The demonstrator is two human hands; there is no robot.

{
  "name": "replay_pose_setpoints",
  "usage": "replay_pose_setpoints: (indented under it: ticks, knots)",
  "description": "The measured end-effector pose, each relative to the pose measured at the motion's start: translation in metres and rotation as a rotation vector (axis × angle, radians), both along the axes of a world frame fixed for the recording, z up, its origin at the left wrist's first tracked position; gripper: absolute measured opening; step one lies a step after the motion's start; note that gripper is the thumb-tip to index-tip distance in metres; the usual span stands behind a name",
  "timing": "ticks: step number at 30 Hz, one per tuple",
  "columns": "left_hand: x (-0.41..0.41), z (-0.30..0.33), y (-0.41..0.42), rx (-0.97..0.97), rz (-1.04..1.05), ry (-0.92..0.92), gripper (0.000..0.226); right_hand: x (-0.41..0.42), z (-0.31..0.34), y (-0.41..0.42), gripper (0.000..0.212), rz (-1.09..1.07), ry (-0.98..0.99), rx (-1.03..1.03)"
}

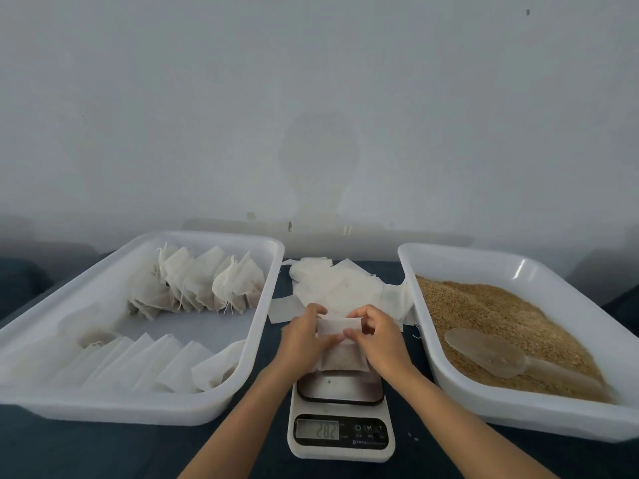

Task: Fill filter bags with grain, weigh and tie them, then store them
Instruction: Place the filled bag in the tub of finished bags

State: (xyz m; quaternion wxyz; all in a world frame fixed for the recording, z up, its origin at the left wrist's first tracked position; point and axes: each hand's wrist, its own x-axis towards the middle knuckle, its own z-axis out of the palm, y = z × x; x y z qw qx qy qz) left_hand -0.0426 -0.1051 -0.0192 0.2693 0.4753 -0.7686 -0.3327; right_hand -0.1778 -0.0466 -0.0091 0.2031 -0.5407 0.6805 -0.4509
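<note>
Filled bag (342,356) top pinched between both hands' fingers (351,335).

A pale grey wall (318,98) filled the upper part of the view, with a faint darker stain (320,167) straight beyond the grip and a small dark mark (527,12) high up to its right. Along the foot of the wall ran a lighter strip (325,229) with chipped, scuffed spots. Beneath the grip and out to both sides lay the surface (103,451), covered in dark blue cloth.
</note>
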Motion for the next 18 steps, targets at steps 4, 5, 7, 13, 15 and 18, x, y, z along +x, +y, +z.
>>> replay_pose_setpoints:
  ticks: [4,5,7,13,15,18]
  knots:
    - [0.006,0.010,0.016,-0.072,-0.022,-0.025,0.044,0.003,0.009,0.012,0.019,0.046,0.023,0.005]
    - [0.007,0.013,0.021,-0.075,-0.034,-0.041,0.042,0.003,0.011,0.015,0.019,0.055,0.025,0.003]
    - [0.009,0.018,0.029,-0.084,-0.061,-0.089,0.036,0.004,0.016,0.021,0.017,0.078,0.027,0.012]
    - [0.023,0.040,0.046,-0.120,-0.155,-0.209,0.017,0.013,0.036,0.037,0.017,0.179,-0.008,0.071]
    - [0.030,0.051,0.048,-0.143,-0.152,-0.194,0.024,0.019,0.048,0.039,0.017,0.209,-0.027,0.044]
    - [0.046,0.074,0.047,-0.204,-0.109,-0.124,0.023,0.031,0.071,0.034,0.014,0.242,-0.079,-0.035]
